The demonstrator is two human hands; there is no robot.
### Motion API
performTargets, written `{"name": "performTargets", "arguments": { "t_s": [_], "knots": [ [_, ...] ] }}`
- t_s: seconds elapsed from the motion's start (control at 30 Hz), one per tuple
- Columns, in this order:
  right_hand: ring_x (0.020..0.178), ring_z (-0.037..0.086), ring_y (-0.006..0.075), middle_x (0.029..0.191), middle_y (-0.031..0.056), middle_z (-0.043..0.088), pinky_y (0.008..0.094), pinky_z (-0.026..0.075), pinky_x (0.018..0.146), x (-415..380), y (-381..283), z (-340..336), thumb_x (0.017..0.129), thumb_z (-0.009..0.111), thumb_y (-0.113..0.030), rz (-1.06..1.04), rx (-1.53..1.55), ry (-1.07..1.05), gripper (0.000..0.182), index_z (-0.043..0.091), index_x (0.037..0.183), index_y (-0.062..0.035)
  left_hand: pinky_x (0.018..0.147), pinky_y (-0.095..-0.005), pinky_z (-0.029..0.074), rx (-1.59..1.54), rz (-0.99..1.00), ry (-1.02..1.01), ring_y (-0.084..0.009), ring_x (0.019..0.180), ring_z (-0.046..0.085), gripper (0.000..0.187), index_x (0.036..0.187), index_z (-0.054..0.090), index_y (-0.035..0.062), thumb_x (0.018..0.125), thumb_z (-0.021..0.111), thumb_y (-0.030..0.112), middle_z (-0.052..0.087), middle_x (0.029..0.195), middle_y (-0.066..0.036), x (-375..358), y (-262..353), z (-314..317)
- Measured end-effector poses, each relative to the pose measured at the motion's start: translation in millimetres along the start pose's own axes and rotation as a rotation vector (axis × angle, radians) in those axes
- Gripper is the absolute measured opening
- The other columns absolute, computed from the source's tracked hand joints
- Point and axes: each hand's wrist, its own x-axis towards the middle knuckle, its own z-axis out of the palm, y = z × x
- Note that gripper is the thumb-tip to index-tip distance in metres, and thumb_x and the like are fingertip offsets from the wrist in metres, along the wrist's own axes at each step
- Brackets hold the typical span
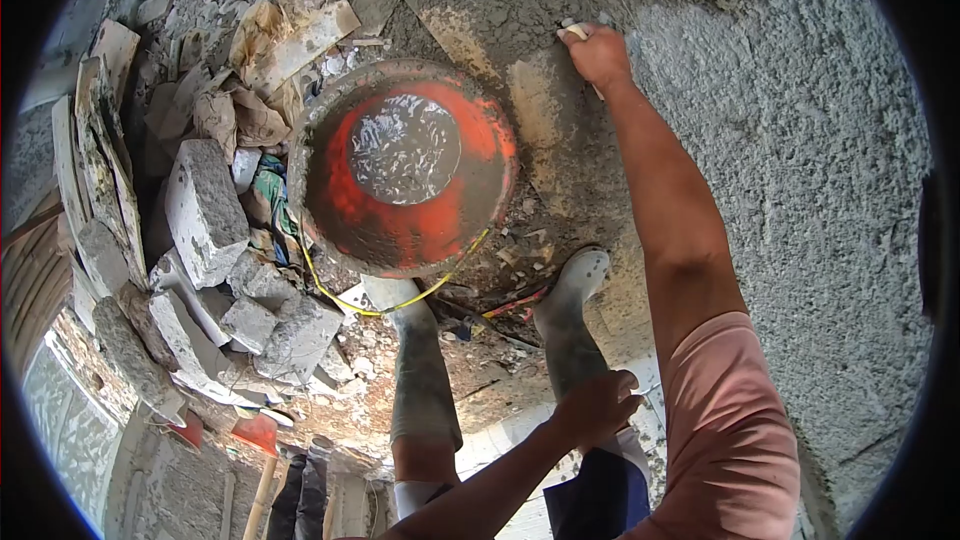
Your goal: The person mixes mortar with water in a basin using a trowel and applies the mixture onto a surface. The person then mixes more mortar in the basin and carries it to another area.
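Plastered wall (800, 190) fills the 3 o'clock side. Orange mortar basin (405, 168) sits at centre, rubble blocks (205, 210) at 9 o'clock. Right hand (598, 55), at 1 o'clock, grips a pale tool (574, 31) against the wall. Left hand (597, 406), at 6 o'clock, is loosely curled, holding nothing.

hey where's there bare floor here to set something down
Little is bare. One small gritty patch lies between the two boots, below the red tub. Left of the tub is crowded with broken blocks and scrap boards. To the right stands the rough wall, which the right hand works.
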Motion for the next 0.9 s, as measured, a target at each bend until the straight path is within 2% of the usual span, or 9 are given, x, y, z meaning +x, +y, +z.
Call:
{"name": "performTargets", "arguments": {
  "t_s": [0.13,0.17,0.27,0.4,0.47,0.53,0.67,0.77,0.9],
  "knots": [
    [0.114,0.064,0.0379,0.122,0.0225,0.068,0.0455,0.05,0.099,-14.0,-1.3,-3.6,0.09,0.067,-0.048,-0.047,-0.08,0.079,0.055,0.068,0.127,-0.0081,0.086,-0.0446,0.053,-0.013,0.008,0.028,-0.0354,0.102,0.068,0.039,0.116,0.065,0.0041,0.096,0.06,0.038,0.07,0.107,-0.017,-0.4,0.3,1.2],
    [0.108,0.067,0.0388,0.119,0.023,0.069,0.0459,0.052,0.095,-28.7,1.7,-4.4,0.091,0.067,-0.045,-0.079,-0.094,0.141,0.052,0.068,0.124,-0.0056,0.087,-0.0446,0.053,-0.018,0.012,0.019,-0.0352,0.103,0.068,0.039,0.116,0.065,0.0042,0.096,0.06,0.038,0.07,0.108,-0.017,-0.5,0.0,1.8],
    [0.098,0.07,0.0395,0.114,0.0228,0.07,0.0452,0.056,0.087,-98.7,-24.4,-49.8,0.092,0.067,-0.041,-0.183,-0.021,0.024,0.049,0.068,0.122,-0.0036,0.088,-0.0443,0.053,-0.025,0.004,-0.001,-0.0347,0.104,0.068,0.039,0.116,0.065,0.0046,0.097,0.06,0.038,0.07,0.108,-0.016,0.8,-4.2,4.5],
    [0.085,0.072,0.0388,0.097,0.0212,0.073,0.0448,0.057,0.076,-183.2,-2.2,-69.9,0.091,0.071,-0.033,-0.432,-0.065,0.148,0.042,0.069,0.117,-0.0001,0.089,-0.0414,0.051,-0.087,-0.039,0.017,-0.0323,0.102,0.068,0.035,0.114,0.065,0.0032,0.096,0.061,0.033,0.07,0.103,-0.016,-4.1,0.0,1.4],
    [0.081,0.071,0.039,0.096,0.0206,0.073,0.0452,0.057,0.075,-204.2,24.0,-68.4,0.09,0.072,-0.031,-0.046,0.136,-0.026,0.039,0.07,0.116,-0.0012,0.089,-0.0414,0.051,-0.059,-0.024,0.015,-0.0316,0.101,0.068,0.035,0.115,0.065,0.0037,0.096,0.061,0.034,0.07,0.102,-0.016,-3.6,-1.5,0.1],
    [0.078,0.072,0.0343,0.09,0.0204,0.073,0.0402,0.056,0.073,-212.4,75.9,-52.5,0.089,0.074,-0.029,-0.014,0.02,-0.129,0.041,0.069,0.116,0.0011,0.088,-0.0414,0.051,-0.026,-0.001,0.027,-0.031,0.1,0.068,0.036,0.115,0.065,0.0042,0.097,0.061,0.035,0.07,0.102,-0.016,-3.3,-1.4,-2.8],
    [0.077,0.072,0.0328,0.087,0.0201,0.074,0.0394,0.055,0.076,-187.8,104.5,-8.5,0.088,0.074,-0.03,-0.061,-0.214,-0.296,0.044,0.069,0.117,0.0028,0.087,-0.0413,0.052,-0.032,0.031,0.05,-0.0306,0.099,0.069,0.036,0.116,0.065,0.004,0.097,0.062,0.035,0.07,0.101,-0.016,-6.5,2.4,-7.6],
    [0.1,0.068,0.0393,0.106,0.0225,0.072,0.0432,0.053,0.091,-137.5,69.9,-3.2,0.089,0.07,-0.04,0.006,-0.044,-0.308,0.043,0.073,0.114,-0.0049,0.088,-0.0412,0.052,-0.036,0.021,0.051,-0.0316,0.1,0.069,0.037,0.116,0.065,0.0031,0.097,0.061,0.034,0.07,0.103,-0.017,-1.1,-2.8,-5.5],
    [0.106,0.068,0.037,0.113,0.0214,0.071,0.0426,0.052,0.095,-43.8,-11.5,13.4,0.088,0.071,-0.042,-0.088,-0.006,-0.237,0.046,0.072,0.118,-0.0068,0.088,-0.0423,0.052,-0.047,0.023,0.024,-0.0342,0.1,0.068,0.037,0.117,0.064,0.0024,0.096,0.059,0.033,0.07,0.105,-0.019,3.9,-7.6,5.0]
  ]
}}
